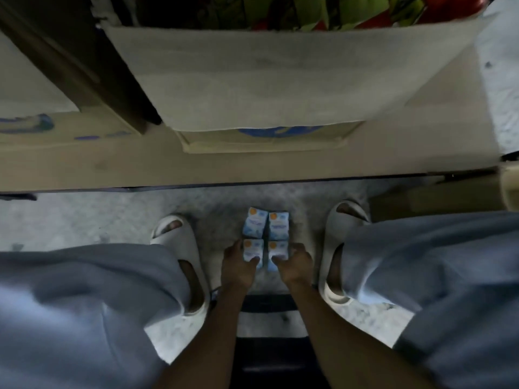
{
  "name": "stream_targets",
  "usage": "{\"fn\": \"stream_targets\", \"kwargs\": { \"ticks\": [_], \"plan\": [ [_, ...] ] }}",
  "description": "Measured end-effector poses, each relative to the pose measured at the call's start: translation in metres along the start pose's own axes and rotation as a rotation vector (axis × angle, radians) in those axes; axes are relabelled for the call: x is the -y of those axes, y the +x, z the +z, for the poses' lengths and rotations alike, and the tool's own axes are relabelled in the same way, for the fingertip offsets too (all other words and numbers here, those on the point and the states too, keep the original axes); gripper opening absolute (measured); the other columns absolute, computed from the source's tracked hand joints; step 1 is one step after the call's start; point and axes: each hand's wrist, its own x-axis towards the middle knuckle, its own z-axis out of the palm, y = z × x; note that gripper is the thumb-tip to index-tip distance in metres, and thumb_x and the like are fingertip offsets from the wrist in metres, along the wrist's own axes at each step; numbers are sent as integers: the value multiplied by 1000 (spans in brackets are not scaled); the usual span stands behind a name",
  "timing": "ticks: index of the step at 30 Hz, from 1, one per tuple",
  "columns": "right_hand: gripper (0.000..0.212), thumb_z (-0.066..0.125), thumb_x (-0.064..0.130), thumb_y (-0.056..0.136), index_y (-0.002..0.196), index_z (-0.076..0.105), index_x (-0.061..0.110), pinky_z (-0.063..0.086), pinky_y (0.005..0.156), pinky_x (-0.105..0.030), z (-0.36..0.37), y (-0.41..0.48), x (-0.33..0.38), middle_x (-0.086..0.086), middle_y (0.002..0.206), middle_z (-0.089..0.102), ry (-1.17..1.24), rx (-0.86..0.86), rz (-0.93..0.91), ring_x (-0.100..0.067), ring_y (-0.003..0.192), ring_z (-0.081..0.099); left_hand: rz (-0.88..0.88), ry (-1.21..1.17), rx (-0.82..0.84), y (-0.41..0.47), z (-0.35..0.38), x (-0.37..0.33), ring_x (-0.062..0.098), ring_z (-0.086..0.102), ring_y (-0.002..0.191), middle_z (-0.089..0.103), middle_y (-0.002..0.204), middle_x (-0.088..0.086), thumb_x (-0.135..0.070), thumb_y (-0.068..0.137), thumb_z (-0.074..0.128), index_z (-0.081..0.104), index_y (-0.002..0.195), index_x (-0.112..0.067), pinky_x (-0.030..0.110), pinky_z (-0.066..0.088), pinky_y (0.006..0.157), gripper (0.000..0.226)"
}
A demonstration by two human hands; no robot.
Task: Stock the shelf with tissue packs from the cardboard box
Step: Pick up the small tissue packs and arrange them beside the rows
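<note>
Gripped four tissue packs on the floor between both hands, clamped sideways; shelving judged pending.

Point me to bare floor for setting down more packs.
Free: the floor left of the left sandal, bordered ahead by the cardboard box. A narrower strip runs between the tissue packs and the box. Crowded: between the sandals, where the left hand and right hand clasp the packs.
</note>
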Motion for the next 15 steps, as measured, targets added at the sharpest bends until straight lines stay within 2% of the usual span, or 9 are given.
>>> {"fn": "stream_targets", "kwargs": {
  "ticks": [3,7,11,15],
  "plan": [
    [57,76,32,76,122,51,9,50,79,-33,8,6,-4,-15,119,61,-2,5,3,-32,108,60,8,-33,-26,8,14,9,28,59,114,60,127,11,-23,78,76,52,132,-16,39,51,92,59],
    [50,76,31,73,115,54,13,52,74,-32,16,11,-5,-11,112,64,6,5,-6,-31,101,62,20,-86,-72,12,24,8,25,64,102,65,116,7,-18,77,74,55,123,-16,27,48,77,49],
    [51,76,27,72,117,56,13,54,81,-37,23,17,-6,-13,114,63,1,8,12,-31,102,62,-13,-67,-89,24,35,14,28,62,105,63,117,10,-15,69,78,52,127,-13,33,51,82,63],
    [43,73,23,78,117,59,13,47,80,-28,20,19,-9,-14,115,59,-5,36,66,-30,106,59,-39,-25,-97,24,36,9,32,58,102,65,110,16,-12,72,77,61,115,-6,30,44,78,46]
  ]
}}
